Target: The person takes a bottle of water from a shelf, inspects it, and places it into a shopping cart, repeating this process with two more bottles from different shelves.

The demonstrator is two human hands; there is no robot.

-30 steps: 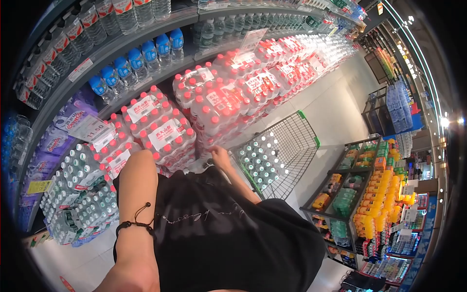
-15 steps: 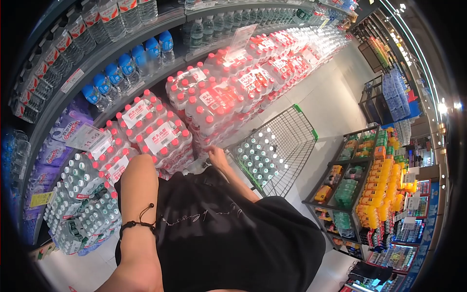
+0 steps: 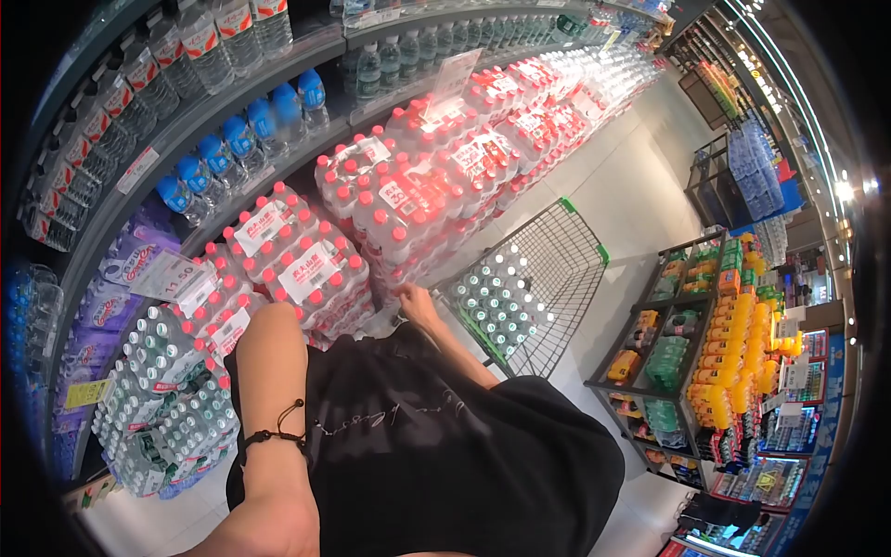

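Left hand [image 3: 271, 348] at seven o'clock of the red-capped packs [image 3: 311, 269], right hand [image 3: 418, 304] at the cart's [image 3: 568, 255] nine: I can't tell either grip. A careless elbow could topple packs.

- Bottles [image 3: 501, 302] sat in the cart [image 3: 575, 271] to my right.
- Packs [image 3: 308, 269] stood before me, beside shelves [image 3: 311, 58].
- A rack [image 3: 707, 320] stood right of the cart.

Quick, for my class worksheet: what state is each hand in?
Left hand: can't tell, fingers out of view.
Right hand: fingers look curled; grip can't be told.
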